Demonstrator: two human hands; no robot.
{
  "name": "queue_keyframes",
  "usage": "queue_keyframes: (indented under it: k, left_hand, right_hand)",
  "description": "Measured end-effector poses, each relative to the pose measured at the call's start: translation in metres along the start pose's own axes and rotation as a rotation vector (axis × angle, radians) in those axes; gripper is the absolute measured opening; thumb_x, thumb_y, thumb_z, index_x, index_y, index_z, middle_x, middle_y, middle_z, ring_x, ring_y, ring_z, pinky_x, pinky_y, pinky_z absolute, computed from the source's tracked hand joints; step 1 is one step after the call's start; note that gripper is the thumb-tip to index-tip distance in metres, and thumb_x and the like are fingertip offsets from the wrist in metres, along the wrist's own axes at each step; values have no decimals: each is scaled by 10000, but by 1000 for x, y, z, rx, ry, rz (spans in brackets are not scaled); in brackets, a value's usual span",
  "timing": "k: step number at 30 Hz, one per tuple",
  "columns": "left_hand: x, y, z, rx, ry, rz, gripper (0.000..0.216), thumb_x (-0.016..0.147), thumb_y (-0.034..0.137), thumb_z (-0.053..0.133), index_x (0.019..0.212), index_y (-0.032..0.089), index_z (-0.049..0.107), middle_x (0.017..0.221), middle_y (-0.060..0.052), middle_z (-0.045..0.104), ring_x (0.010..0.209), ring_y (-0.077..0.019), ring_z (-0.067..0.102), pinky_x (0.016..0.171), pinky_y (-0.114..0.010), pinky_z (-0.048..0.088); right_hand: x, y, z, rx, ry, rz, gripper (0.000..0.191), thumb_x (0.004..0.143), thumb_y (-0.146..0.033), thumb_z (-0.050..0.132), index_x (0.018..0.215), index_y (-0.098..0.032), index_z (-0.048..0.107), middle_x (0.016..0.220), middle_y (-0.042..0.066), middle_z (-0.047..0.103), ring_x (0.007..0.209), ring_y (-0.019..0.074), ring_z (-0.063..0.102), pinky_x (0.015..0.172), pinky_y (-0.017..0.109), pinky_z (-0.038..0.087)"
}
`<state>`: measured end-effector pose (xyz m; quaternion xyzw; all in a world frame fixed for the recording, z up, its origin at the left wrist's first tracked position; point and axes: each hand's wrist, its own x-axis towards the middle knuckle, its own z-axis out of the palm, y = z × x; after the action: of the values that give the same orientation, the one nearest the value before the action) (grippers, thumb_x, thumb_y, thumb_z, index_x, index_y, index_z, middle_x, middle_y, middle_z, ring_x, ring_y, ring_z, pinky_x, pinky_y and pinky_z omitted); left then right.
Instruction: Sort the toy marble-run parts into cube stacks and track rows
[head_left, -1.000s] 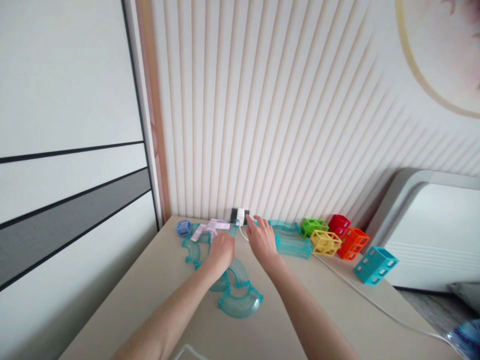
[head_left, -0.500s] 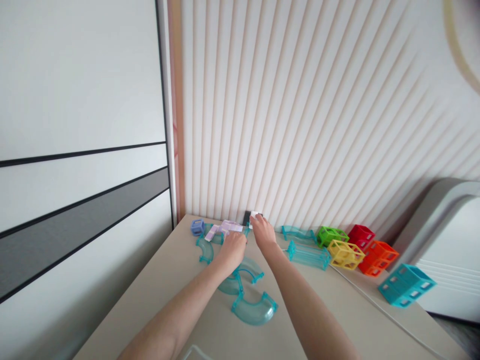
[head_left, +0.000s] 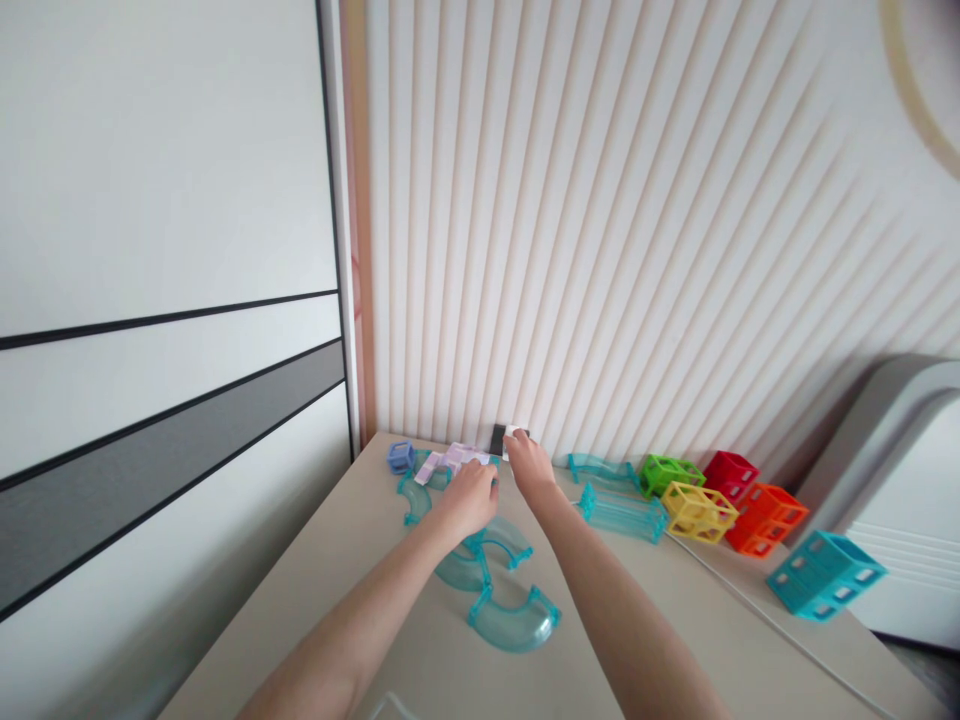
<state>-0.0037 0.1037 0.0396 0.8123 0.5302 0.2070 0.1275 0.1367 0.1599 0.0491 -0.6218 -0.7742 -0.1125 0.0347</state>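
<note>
My left hand is closed near the back of the table, its fingertips curled down beside flat lavender pieces; what it grips, if anything, is hidden. Just to its right, my right hand pinches a small white piece close to the ribbed wall. Behind that piece is a black block. Under and around my left hand lie clear teal curved track pieces, among them one at the left and a bent one nearer me.
A blue cube frame sits at the back left corner. To the right are a teal lattice tube and green, yellow, red, orange and teal block frames. A white cable crosses the table.
The view has shifted slightly, so the table and pieces sit a little further right. Both hands stay in nearly the same place, with the right hand still at the white piece.
</note>
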Motion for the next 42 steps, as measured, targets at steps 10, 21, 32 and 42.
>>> queue_keyframes:
  k: [10, 21, 32, 42]
  left_hand:
    - [-3, -1, -22, -102, 56, -17, 159, 893, 145, 527, 893, 202, 676, 898, -59, 707, 941, -214, 651, 843, -291, 467]
    - [-12, 1, -60, -211, 98, -49, 169, 881, 174, 519, 872, 193, 686, 791, -28, 725, 808, -186, 686, 709, -239, 447]
    - [-14, -23, -83, -492, 108, -110, 235, 914, 295, 465, 1001, 192, 657, 823, -12, 688, 705, -143, 635, 604, -206, 446]
    - [-10, 10, -39, -1000, -100, -32, 361, 945, 392, 502, 1216, 184, 618, 1056, -78, 686, 968, -180, 660, 873, -311, 531]
  right_hand:
    - [2, 6, 10, -39, 66, -23, 210, 983, -103, 446, 1110, -193, 586, 1147, 115, 622, 964, 212, 694, 740, 290, 526]
    - [-1, 5, 13, -18, 120, -21, 216, 991, -107, 425, 1105, -197, 584, 1131, 111, 634, 958, 207, 670, 776, 299, 497]
    - [-38, 18, -6, 217, 363, 42, 327, 1028, -229, 388, 1301, -188, 562, 1260, 123, 623, 1158, 221, 579, 983, 325, 452]
    - [-132, 58, 25, 769, 653, 112, 458, 976, -405, 487, 1387, -207, 525, 1140, 123, 663, 964, 229, 663, 759, 332, 580]
